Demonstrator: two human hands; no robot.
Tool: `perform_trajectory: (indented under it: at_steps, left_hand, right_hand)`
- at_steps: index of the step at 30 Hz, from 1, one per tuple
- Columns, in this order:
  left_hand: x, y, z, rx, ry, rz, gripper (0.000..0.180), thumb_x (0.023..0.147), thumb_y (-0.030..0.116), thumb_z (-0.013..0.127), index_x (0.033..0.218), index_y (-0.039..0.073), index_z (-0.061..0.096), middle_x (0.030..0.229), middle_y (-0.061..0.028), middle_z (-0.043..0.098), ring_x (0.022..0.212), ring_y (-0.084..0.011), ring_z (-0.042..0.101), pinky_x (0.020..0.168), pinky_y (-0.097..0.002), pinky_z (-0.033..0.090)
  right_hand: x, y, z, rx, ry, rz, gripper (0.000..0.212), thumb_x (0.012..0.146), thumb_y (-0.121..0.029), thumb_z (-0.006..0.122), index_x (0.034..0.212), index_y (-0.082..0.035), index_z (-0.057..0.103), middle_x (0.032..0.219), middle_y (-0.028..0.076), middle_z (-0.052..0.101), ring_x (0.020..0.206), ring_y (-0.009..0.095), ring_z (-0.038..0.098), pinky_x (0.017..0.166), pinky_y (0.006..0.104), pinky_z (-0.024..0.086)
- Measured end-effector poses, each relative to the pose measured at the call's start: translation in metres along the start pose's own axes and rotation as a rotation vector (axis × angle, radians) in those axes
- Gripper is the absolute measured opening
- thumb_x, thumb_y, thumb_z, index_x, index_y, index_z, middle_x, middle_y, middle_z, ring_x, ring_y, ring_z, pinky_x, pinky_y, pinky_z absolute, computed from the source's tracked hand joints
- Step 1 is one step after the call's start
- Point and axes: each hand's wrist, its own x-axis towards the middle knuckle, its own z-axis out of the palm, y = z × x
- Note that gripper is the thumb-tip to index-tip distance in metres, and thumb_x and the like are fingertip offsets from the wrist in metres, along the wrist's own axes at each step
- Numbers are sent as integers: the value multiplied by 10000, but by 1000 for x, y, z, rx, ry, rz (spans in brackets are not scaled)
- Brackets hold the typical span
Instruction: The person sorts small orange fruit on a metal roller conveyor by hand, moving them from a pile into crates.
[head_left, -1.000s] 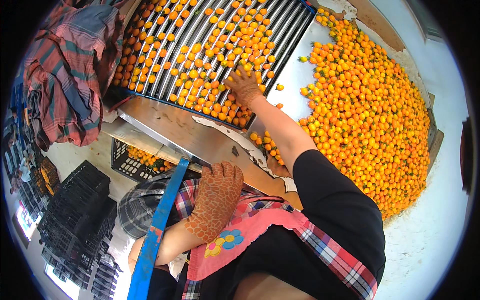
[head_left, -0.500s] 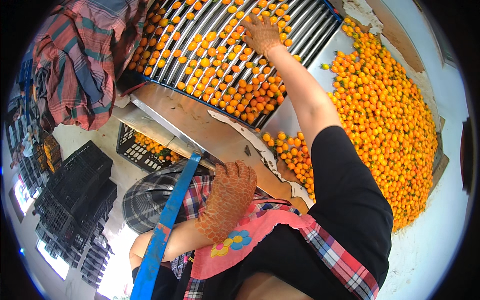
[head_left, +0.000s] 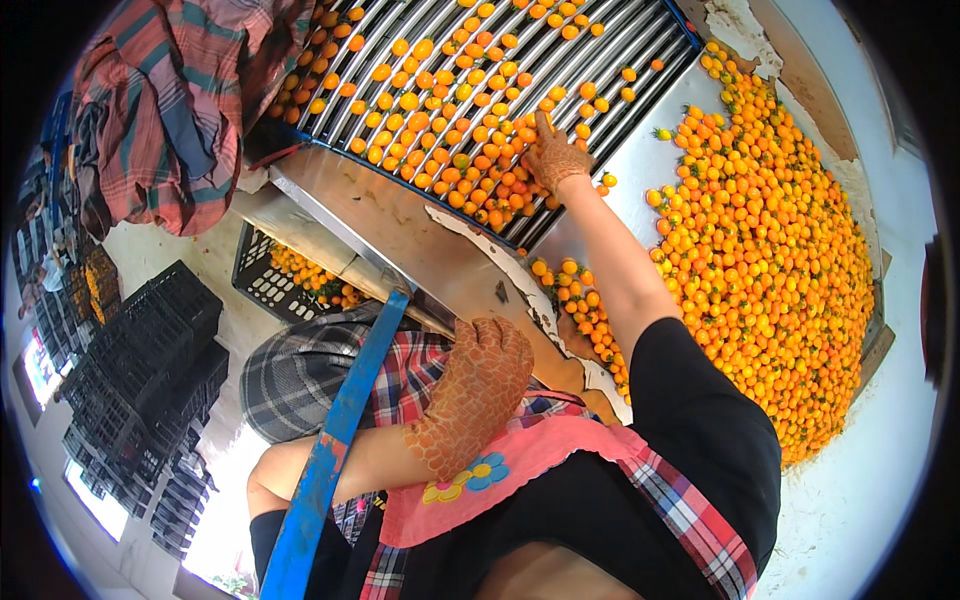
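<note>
My right hand [head_left: 559,158], in a tan-orange patterned glove, lies on the roller conveyor [head_left: 640,110] near its right end. Its fingers are apart, touching orange cherry tomatoes [head_left: 490,165] crowded just left of it. My left hand [head_left: 478,398] wears a matching glove and stays bent in front of my body, beside the machine's near edge. Those fingers are curled together with the tips out of sight, so anything inside is hidden. To the right, a large heap of orange cherry tomatoes [head_left: 770,270] lies beside the metal sheet [head_left: 625,150] at the conveyor's end.
A blue metal bar [head_left: 345,430] crosses over my left forearm. Below the machine's left side, a black crate [head_left: 250,258] holds more tomatoes. Stacked black crates [head_left: 140,360] stand on the floor at left. Plaid cloth [head_left: 170,110] hangs over the conveyor's far left corner.
My right hand has come nearer and a little right across the rollers. Tomatoes have shifted, baring rollers at the upper right. My left hand has barely moved.
</note>
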Motion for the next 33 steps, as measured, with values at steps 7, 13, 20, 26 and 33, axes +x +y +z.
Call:
perform_trajectory:
  at_steps: [7,13,20,26,33]
  left_hand:
    - [10,-15,8,56,-3,33,398,762,212,571,1091,-11,564,1021,-155,551,915,-270,527,820,-398,435]
    - [0,-16,13,-8,8,-82,372,785,183,566,1119,21,559,1021,-140,553,937,-264,536,829,-404,433]
    - [-1,-13,14,-32,73,-58,347,779,176,568,1095,31,575,991,-137,562,925,-266,552,821,-407,436]
    - [3,-17,21,-52,15,-128,311,773,173,574,1051,36,589,958,-111,572,936,-267,564,821,-413,441]
    - [2,-14,28,-73,84,-79,259,762,177,582,988,51,590,888,-92,563,852,-238,586,700,-356,482]
  right_hand:
    - [47,-84,-20,69,256,-544,192,850,-77,586,1033,-81,642,1011,124,608,939,298,601,776,424,525]
    - [63,-125,-29,-154,72,-607,225,827,-50,589,1046,-9,619,1047,163,592,988,310,608,745,395,552]
    - [28,-156,6,172,74,-770,194,827,-109,518,968,-17,615,915,181,630,892,339,639,714,416,535]
    - [23,-185,22,107,22,-662,230,835,-76,524,1041,11,576,1007,215,603,904,335,645,720,408,545]
    - [65,-187,15,204,47,-604,330,832,-80,546,1147,14,521,1154,248,566,992,357,623,763,399,541]
